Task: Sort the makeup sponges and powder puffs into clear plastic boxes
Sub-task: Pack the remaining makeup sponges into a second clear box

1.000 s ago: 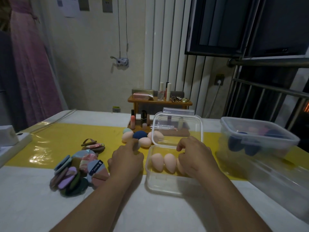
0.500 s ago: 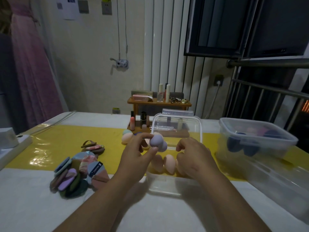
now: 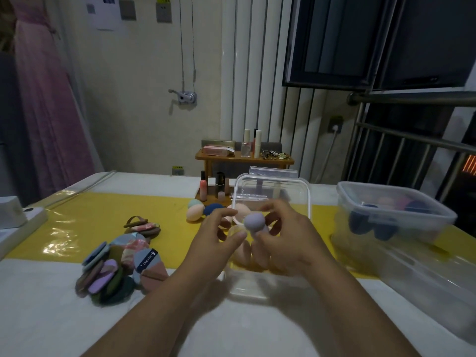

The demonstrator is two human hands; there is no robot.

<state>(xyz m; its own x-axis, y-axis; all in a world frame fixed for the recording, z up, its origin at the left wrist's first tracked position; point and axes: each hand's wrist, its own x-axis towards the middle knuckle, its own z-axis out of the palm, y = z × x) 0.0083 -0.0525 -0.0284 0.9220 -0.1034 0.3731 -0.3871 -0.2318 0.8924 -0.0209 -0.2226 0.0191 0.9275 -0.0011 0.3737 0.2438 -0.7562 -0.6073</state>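
lilac sponge (image 3: 253, 222) above open clear box (image 3: 268, 284), over peach sponges (image 3: 243, 253) inside | right hand (image 3: 288, 240) grip clamped on lilac sponge | left hand (image 3: 219, 240) grip apart, just beside it | powder puffs (image 3: 113, 269) piled left on surface (image 3: 51, 318)

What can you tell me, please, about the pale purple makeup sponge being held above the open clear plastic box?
The pale purple makeup sponge is a small, matte, soft-looking foam piece with a rounded bulb on top and a narrower part below, held roughly upright. The right hand pinches its lower part; the left hand is open beside it, its fingertips close to the sponge, contact unclear. It sits in the air just above the open clear plastic box, which already holds peach egg-shaped sponges.
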